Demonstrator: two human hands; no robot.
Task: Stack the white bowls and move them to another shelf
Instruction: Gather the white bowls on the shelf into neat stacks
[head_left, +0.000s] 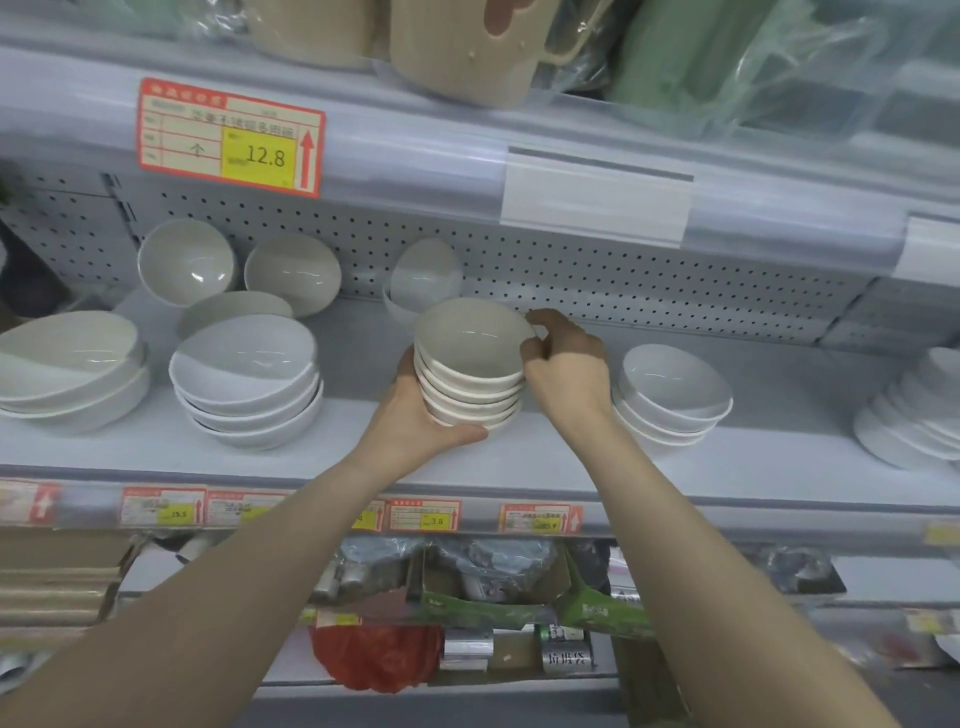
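A stack of small white ceramic bowls (470, 387) sits mid-shelf on the pale grey metal shelf (571, 462), seemingly just lifted off it. The left hand (421, 415) cups the stack's base and side; the right hand (563, 364) pinches the top bowl's rim. More white bowl stacks (247, 384) stand nearby.

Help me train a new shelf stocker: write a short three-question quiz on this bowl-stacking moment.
1. True or false: the left hand cradles the stack of white bowls at its base.
2. The right hand pinches: A) the rim of the top bowl, B) the shelf edge, C) nothing.
3. Fill in: the large price tag above the bowls reads ___.
Key: 1 true; 2 A; 3 12.8.
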